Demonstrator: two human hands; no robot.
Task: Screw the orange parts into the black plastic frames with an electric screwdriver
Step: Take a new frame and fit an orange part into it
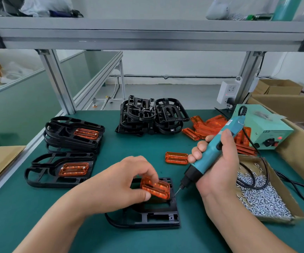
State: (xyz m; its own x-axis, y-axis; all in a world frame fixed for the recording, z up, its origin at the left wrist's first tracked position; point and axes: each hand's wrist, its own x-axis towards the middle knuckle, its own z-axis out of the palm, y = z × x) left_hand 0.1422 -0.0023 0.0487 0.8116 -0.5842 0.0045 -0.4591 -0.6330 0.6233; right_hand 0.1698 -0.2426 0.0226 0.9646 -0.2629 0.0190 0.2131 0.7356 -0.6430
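Left hand [122,183] was pinching the orange part [155,188] between thumb and fingers, a bit tilted on the black frame [158,214] at the near middle of the bench [138,147]. Right hand [218,168] was wrapped round the electric screwdriver [215,152], bit at the part's right end. I'd have seated it flat first and stood the driver straighter, so nothing cross-threaded.

Green tabletop [38,207], loaded
Stacked frames [61,130] at left edge, frame pile [147,115] at far edge; orange parts [206,127], screw tray [284,190] toward right edge.
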